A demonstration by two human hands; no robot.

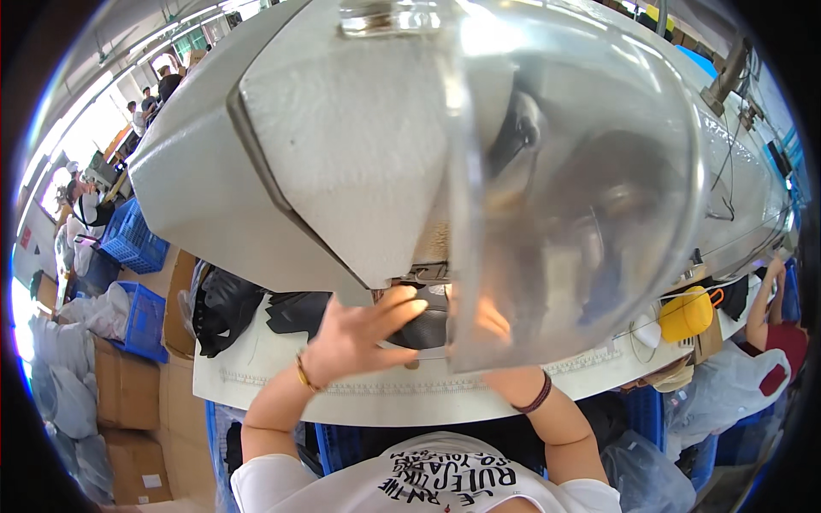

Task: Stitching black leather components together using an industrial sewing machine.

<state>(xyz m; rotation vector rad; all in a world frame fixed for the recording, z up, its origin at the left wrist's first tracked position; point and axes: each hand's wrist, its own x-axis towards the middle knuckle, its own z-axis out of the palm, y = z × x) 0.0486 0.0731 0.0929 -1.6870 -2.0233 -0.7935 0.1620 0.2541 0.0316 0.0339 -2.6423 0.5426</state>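
Observation:
A large pale grey machine head, apparently a sewing machine (351, 128), fills the upper middle of the view. Under its narrow lower end lies a dark piece of material (423, 332), partly covered by my fingers. My left hand (359, 333) is at the left of this piece, its fingers stretched out and apart over it, close to the machine's working point. At the piece's right side is my right hand (489, 323), which shows only blurred behind a curved clear shield (590, 197). How its fingers are set cannot be made out.
Black pieces (227, 312) lie on the white worktable (282, 389) at the left. A yellow container (686, 315) stands at the right. Blue crates (137, 235) and cardboard boxes (126, 385) stand on the floor at the left. Another person's arm (761, 303) shows at the far right.

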